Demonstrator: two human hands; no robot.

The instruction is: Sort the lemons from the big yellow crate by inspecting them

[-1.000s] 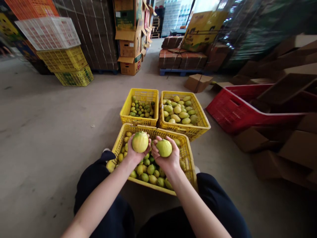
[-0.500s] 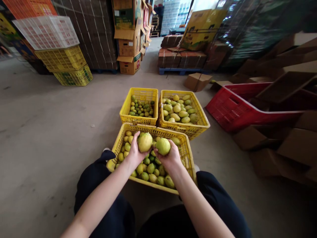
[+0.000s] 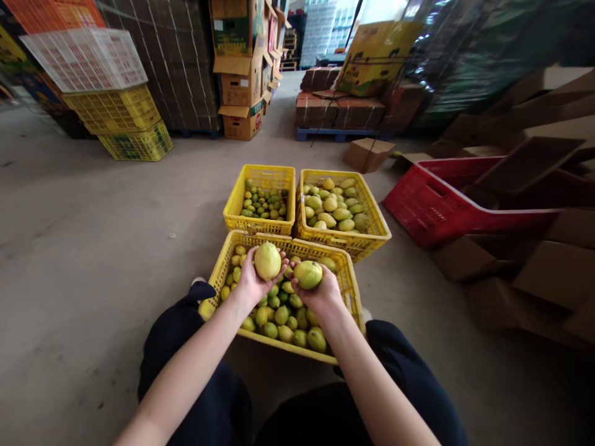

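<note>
Above the near yellow crate [image 3: 217, 286], my left hand [image 3: 253, 282] cradles a large pale yellow lemon [image 3: 268, 261], its fingers curled under and beside the fruit. A greener lemon [image 3: 307, 274] lies sideways in my right hand [image 3: 325, 291], which holds it from below, close beside the left. Many yellow and green lemons [image 3: 281, 315] fill the near crate beneath both hands; my hands and forearms hide some of them.
Behind it stand a left yellow crate [image 3: 231, 209] with small green fruit and a right yellow crate [image 3: 382, 224] with larger yellow ones. A red crate [image 3: 418, 201] with cardboard boxes [image 3: 553, 266] is at right. Stacked crates [image 3: 121, 110] stand at far left.
Both lemons have turned in my hands; the right one now lies more sideways. My left hand has shifted slightly left and up, and the fruits are a little farther apart.
</note>
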